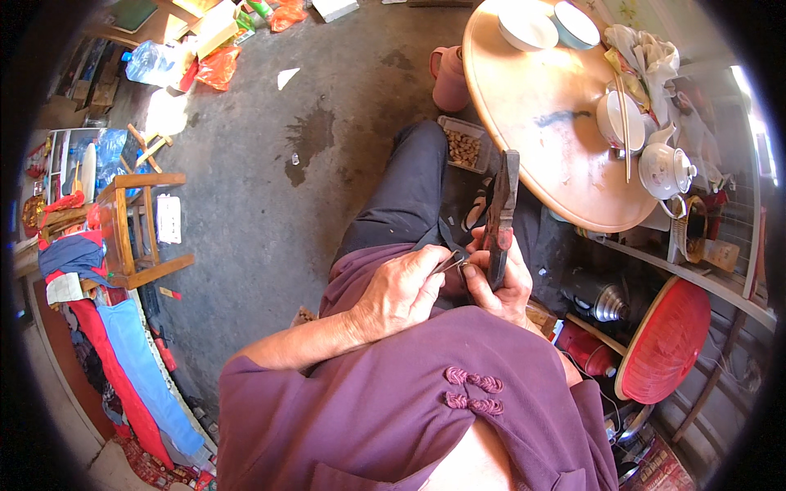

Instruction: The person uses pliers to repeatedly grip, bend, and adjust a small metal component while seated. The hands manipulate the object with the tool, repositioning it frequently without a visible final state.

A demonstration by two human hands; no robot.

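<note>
Both of my hands are close together over my lap. Between the thumb and forefinger of my left hand (399, 293) is a thin metal piece (447, 264), like a bent wire; its full shape is hidden. My right hand (509, 286) is closed around a dark, rusty metal tool (501, 204) with a reddish middle, long and plier-like, pointing up and away from me. Its thumb and a finger meet near the tip of the thin metal piece. A dark strap (442, 235) lies just beyond my fingers, over the dark trousers.
A round table (524, 123) at the right carries bowls (528, 29), chopsticks and a teapot (665, 168). Below it stand a pink jug (449, 79) and a tub of nuts (463, 149). A red round lid-like object (667, 340) leans at right. A wooden stool (135, 229) is at left.
</note>
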